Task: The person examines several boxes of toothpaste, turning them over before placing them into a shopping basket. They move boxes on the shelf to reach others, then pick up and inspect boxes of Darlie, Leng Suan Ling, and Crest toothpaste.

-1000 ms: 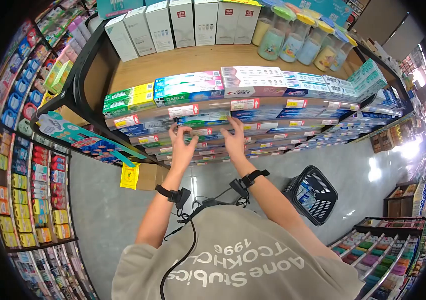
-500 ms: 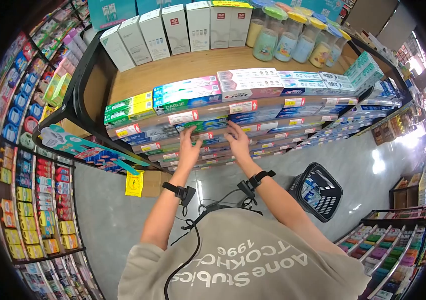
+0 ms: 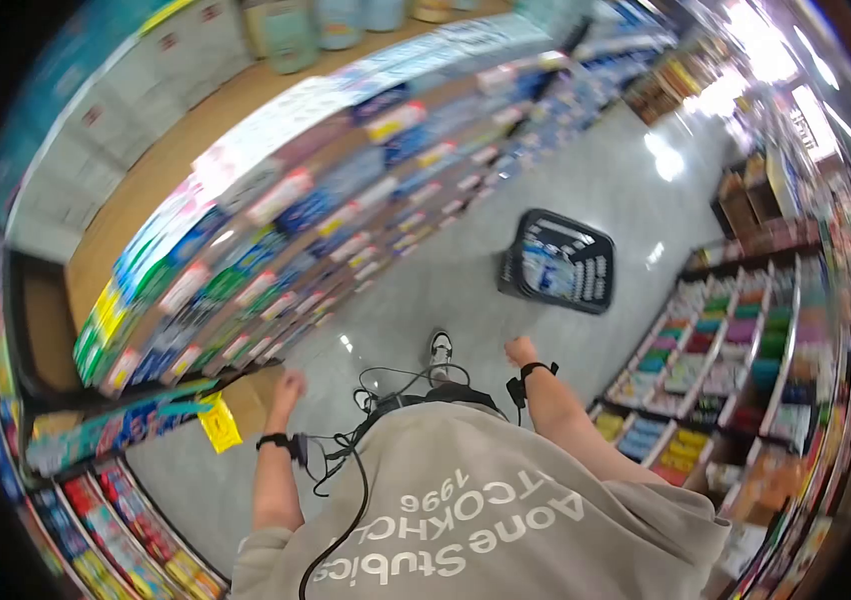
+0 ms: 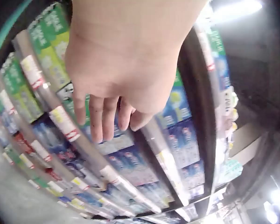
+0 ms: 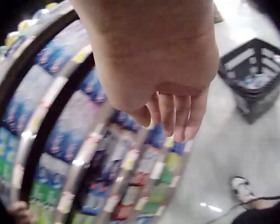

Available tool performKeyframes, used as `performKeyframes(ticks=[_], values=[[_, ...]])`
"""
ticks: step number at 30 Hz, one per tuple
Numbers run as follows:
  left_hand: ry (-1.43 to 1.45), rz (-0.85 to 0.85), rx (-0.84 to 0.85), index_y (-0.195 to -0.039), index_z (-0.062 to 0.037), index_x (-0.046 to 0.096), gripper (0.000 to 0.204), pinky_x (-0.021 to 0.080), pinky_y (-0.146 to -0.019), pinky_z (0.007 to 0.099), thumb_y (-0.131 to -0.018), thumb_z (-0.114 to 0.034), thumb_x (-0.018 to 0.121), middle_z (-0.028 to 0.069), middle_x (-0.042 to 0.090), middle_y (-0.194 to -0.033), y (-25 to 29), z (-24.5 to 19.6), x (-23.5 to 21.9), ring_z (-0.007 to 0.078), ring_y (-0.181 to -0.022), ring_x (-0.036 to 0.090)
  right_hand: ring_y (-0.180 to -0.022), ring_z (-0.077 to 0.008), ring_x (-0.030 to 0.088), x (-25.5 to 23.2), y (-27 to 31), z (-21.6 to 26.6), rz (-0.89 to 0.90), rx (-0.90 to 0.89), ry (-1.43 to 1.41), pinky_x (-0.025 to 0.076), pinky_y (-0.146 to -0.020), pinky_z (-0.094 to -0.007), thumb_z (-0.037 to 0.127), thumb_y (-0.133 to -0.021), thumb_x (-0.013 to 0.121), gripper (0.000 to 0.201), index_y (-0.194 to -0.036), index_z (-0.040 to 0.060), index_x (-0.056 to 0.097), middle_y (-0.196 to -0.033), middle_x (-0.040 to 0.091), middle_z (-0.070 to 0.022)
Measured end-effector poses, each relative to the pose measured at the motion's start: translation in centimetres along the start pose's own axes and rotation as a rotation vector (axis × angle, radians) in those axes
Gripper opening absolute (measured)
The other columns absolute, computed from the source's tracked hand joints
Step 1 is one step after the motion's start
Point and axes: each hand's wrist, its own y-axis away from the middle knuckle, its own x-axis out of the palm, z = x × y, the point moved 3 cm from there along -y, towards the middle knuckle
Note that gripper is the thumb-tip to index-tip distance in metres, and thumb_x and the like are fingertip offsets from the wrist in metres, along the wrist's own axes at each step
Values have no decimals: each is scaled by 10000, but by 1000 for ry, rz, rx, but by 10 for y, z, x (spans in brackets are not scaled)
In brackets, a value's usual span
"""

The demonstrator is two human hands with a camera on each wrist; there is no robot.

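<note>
A pause between handlings is judged to be in hand, as no box is touched. The left hand (image 4: pixel 117 77) is lowered beside the shelf (image 3: pixel 141 195), its fingers loosely bent, with nothing seen in them. The right hand (image 5: pixel 163 84) is likewise relaxed, fingers drooping, and nothing is seen to be gripped. The boxes (image 4: pixel 183 144) are ranged in tiers on the shelf; the basket (image 5: pixel 259 105) is placed on the floor to the right, apart from both hands, with packs (image 3: pixel 549 272) inside. For another pick, a turn to the shelf and a pinch past the price rail would be called for.
</note>
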Motion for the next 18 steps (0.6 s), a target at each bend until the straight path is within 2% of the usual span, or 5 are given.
performKeyframes(ticks=[5, 7, 11, 15, 18], values=[[-553, 334, -791, -912, -22, 712, 218, 529, -659, 430, -928, -217, 616, 146, 722, -812, 111, 48, -3, 247, -753, 682, -812, -239, 738, 19, 58, -150, 137, 224, -660, 592, -692, -418, 187, -945, 604, 285, -1168, 32, 690, -993, 764, -133], [-842, 434, -100, -995, -2, 708, 261, 527, -678, 403, -950, -236, 603, 156, 719, -817, 102, 12, 34, 235, -808, 687, -815, -256, 736, 30, 75, -192, 99, 293, -827, 595, -700, -424, 191, -944, 609, 296, -1181, 29, 678, -1009, 760, -139], [-654, 312, -383, -987, 9, 705, 283, 522, -672, 385, -941, -254, 609, 136, 709, -814, 36, 11, 54, 216, -781, 677, -815, -283, 733, 70, 90, -266, 126, 578, -916, 597, -701, -423, 204, -949, 607, 273, -1144, 26, 677, -1036, 754, -158], [-604, 348, -277, -960, 15, 696, 301, 515, -664, 374, -927, -275, 624, 116, 701, -813, -100, -7, 103, 200, -739, 662, -746, -275, 717, 68, 59, -272, 202, 477, -926, 593, -675, -417, 224, -953, 606, 248, -1068, 19, 685, -962, 749, -152], [-793, 360, 13, -1005, -12, 685, 305, 509, -673, 332, -954, -311, 654, 80, 689, -799, -144, -145, 227, 166, -707, 632, -715, -214, 696, 51, -10, -266, 130, 262, -892, 579, -630, -360, 242, -955, 608, 291, -1106, 9, 695, -915, 739, -115]])
